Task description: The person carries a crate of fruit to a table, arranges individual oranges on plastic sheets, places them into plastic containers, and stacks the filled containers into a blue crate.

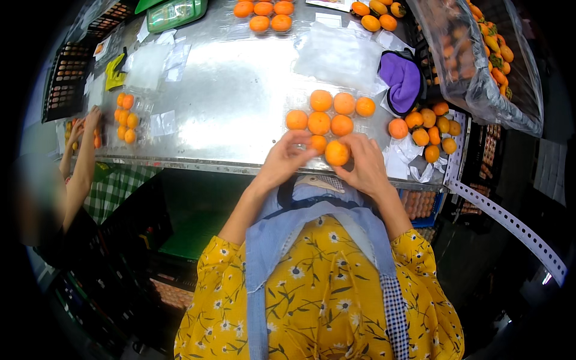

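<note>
Several orange persimmons (319,123) sit in rows in a clear plastic tray (369,128) at the metal table's near edge. My right hand (363,162) has its fingers and thumb around a persimmon (337,153) at the nearest row. My left hand (288,157) is curved beside another persimmon (318,144) in that row, fingers and thumb apart; whether it grips the fruit cannot be told. Loose persimmons (420,136) with white paper scraps (398,157) lie to the right of my right hand.
A purple cloth item (399,83) and clear plastic sheets (337,56) lie beyond the tray. A plastic-lined crate (506,96) of persimmons stands at right. Filled trays are farther back and left. A co-worker's hands (85,123) work at far left. A green container (175,15) stands at the back.
</note>
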Action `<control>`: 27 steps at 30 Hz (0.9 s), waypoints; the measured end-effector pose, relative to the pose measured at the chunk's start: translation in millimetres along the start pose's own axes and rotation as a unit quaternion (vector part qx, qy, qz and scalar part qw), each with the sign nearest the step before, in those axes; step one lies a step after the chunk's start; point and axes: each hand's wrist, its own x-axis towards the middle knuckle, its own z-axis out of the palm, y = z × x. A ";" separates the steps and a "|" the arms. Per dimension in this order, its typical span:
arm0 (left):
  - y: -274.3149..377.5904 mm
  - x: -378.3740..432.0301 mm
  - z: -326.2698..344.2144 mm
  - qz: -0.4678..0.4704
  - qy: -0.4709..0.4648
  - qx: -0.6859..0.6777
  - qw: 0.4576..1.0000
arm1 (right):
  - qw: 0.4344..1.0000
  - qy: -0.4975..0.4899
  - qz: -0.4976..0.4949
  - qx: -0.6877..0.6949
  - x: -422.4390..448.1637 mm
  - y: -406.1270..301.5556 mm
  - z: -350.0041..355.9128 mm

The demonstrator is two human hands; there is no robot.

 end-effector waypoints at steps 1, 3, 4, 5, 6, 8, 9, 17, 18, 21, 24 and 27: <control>8.6 -1.6 7.4 0.030 -0.036 0.018 0.999 | 1.000 0.001 0.000 0.001 3.7 -6.0 -0.7; 17.4 -2.1 13.9 0.019 -0.073 0.002 0.997 | 0.996 0.056 -0.022 0.071 11.7 -17.9 -3.4; 18.5 -1.9 15.5 0.026 -0.098 -0.076 0.992 | 0.995 0.057 -0.024 0.073 15.7 -23.0 -9.7; 19.7 -2.4 15.3 0.033 -0.123 -0.153 0.980 | 0.988 0.031 0.000 0.152 19.9 -28.4 -17.3; 21.5 -2.6 14.8 0.033 -0.124 -0.152 0.980 | 0.973 0.007 0.025 0.228 21.5 -30.0 -21.9; 24.4 -3.8 12.9 0.019 -0.120 -0.188 0.975 | 0.962 0.014 0.036 0.270 22.1 -24.9 -21.2; 22.6 -3.7 12.8 0.019 -0.121 -0.188 0.975 | 0.949 0.019 0.046 0.313 22.0 -22.6 -19.7; 16.3 -6.0 12.3 0.009 -0.127 -0.194 0.973 | 0.942 0.023 0.099 0.320 18.4 -14.1 -3.6; 14.9 -5.9 11.6 0.009 -0.127 -0.195 0.973 | 0.935 0.017 0.111 0.338 17.8 -12.9 -3.0; 10.6 -4.7 10.3 0.009 -0.137 -0.185 0.973 | 0.925 0.019 0.126 0.359 16.5 -12.9 -2.1; 10.5 -3.8 9.9 0.004 -0.146 -0.192 0.970 | 0.920 0.012 0.133 0.367 15.4 -11.2 -2.6; 11.0 -3.6 8.5 -0.026 -0.151 -0.203 0.967 | 0.949 -0.017 0.070 0.308 17.7 -15.8 -9.8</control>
